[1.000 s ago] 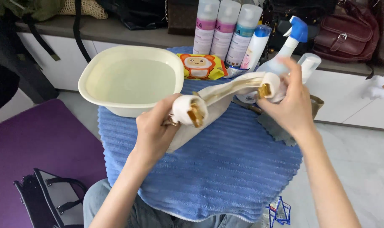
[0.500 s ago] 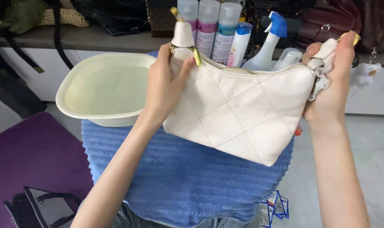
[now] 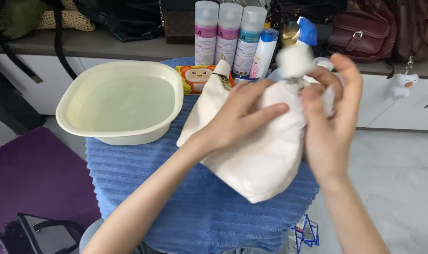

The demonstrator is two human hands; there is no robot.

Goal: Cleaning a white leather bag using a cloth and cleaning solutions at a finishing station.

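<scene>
A white quilted handbag (image 3: 256,160) with gold fittings hangs tilted over a blue ribbed towel (image 3: 195,207). My left hand (image 3: 242,113) lies flat across the bag's upper side, fingers pointing right, and grips it. My right hand (image 3: 329,117) clutches the bag's right end near a blurred white strap tab (image 3: 294,59) with a gold tip. The bag's lower corner points down toward the towel.
A cream basin of water (image 3: 122,101) stands at the left on the towel. Behind the bag are three spray cans (image 3: 228,33), a blue-capped spray bottle (image 3: 308,33), a wipes packet (image 3: 197,77). Dark bags line the shelf (image 3: 364,30); a purple mat (image 3: 30,178) covers the floor.
The bag was held up flat by both ends; now it is turned and bunched, my left hand has moved onto its side and my right hand has come inward.
</scene>
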